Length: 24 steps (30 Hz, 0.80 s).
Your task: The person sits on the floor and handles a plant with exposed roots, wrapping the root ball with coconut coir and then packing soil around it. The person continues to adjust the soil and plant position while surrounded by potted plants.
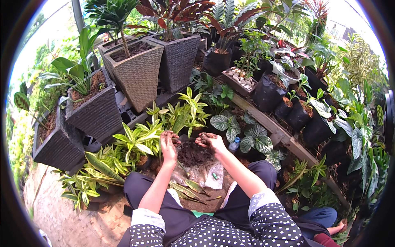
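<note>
My left hand [169,145] is raised at the left side of a heap of dark soil [194,154], its fingers pointing up and loosely curved. Opposite it, my right hand [210,141] hangs over the heap's right edge with fingers reaching inward, apart. Soil coats both hands, and no tool shows in either. The heap lies on crumpled clear plastic [198,175] between my knees. On the plastic's right part rests a pale packet [214,175] with a small green item on it. Long cut leaves [187,192], green with yellow edges, lie nearer to me.
Yellow-green potted plants [142,138] crowd the left. Tall textured planters [135,74] stand behind. A wooden beam [284,138] slants along the right beside black plant bags [267,94]. A clear bottle [234,145] stands near my right forearm. Another person's hand [338,227] shows lower right.
</note>
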Motion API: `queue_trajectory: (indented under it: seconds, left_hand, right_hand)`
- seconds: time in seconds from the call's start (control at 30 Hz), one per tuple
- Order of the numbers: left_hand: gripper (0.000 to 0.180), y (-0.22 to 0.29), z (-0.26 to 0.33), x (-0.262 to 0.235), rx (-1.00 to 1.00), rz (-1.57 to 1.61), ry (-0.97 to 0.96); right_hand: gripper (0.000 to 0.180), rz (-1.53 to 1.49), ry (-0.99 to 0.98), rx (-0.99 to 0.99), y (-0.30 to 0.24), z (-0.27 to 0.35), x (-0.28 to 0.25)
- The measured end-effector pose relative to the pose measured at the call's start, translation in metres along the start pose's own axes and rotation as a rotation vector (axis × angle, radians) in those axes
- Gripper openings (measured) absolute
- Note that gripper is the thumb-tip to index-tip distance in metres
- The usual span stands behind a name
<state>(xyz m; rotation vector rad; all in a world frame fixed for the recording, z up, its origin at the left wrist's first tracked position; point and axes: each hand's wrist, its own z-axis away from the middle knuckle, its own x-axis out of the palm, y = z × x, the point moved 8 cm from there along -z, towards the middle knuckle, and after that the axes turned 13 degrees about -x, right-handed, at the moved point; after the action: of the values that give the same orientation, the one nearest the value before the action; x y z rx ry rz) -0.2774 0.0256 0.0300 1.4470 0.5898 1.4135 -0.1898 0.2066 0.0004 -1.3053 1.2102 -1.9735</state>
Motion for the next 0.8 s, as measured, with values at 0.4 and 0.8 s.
queue_trajectory:
  seconds: [0.4,0.8]
  left_hand:
    - [0.020,0.002,0.003,0.004,-0.024,0.008,0.011]
    - [0.021,-0.003,0.000,0.008,0.003,-0.007,-0.001]
  right_hand:
    - [0.026,-0.270,-0.051,-0.039,-0.002,-0.003,0.002]
    - [0.030,-0.111,0.046,-0.092,-0.001,-0.003,-0.012]
